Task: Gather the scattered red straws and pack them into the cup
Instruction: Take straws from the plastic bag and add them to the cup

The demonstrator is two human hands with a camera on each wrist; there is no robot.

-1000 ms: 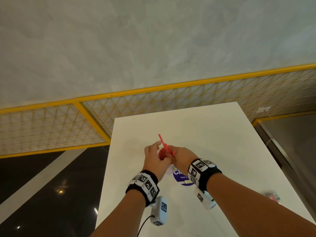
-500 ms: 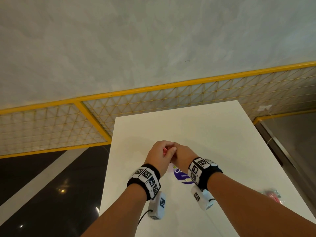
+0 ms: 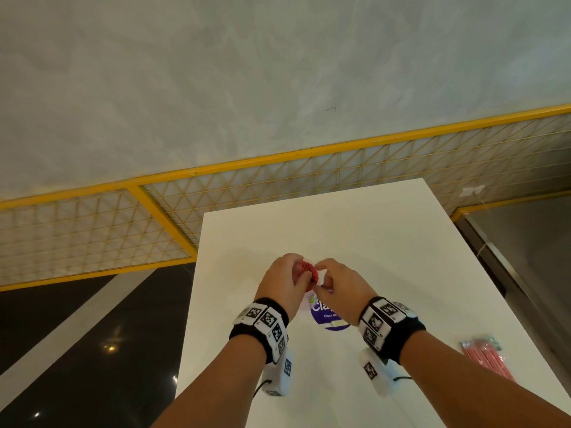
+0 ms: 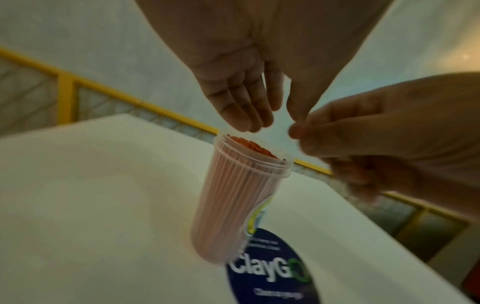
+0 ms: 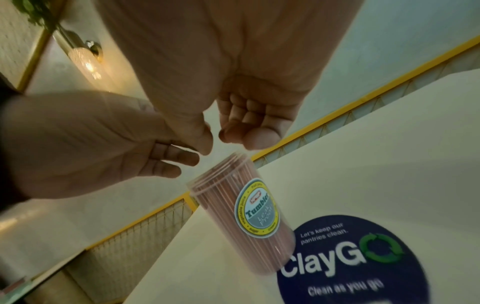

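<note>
Two hands hang close together over a clear cup (image 4: 239,197) that stands on the white desk (image 3: 370,236), at the edge of a round dark blue "ClayGO" sticker (image 5: 363,261). The cup is packed tight with red straws (image 4: 249,145), whose cut ends sit about level with its threaded rim; a round "Tumbler" label (image 5: 257,209) shows on its side in the right wrist view. The left hand (image 4: 244,67) is relaxed, its fingers (image 4: 241,111) nearly straight and pointing down just above the far part of the rim, with nothing held; whether the tips touch the straws cannot be told from the blur. The right hand (image 5: 249,86) has its fingers (image 5: 249,123) curled in toward the palm and the thumb drawn near them, just above the near side of the rim; nothing can be seen between them, and the grip is too blurred to be sure. In the head view the red straw ends (image 3: 309,271) show between the two hands. Well apart, near the right edge of the desk, lies a clear packet of more red straws (image 3: 485,356). Beyond the desk runs a yellow-framed mesh railing (image 3: 278,186) below a pale plaster wall (image 3: 278,72)
</note>
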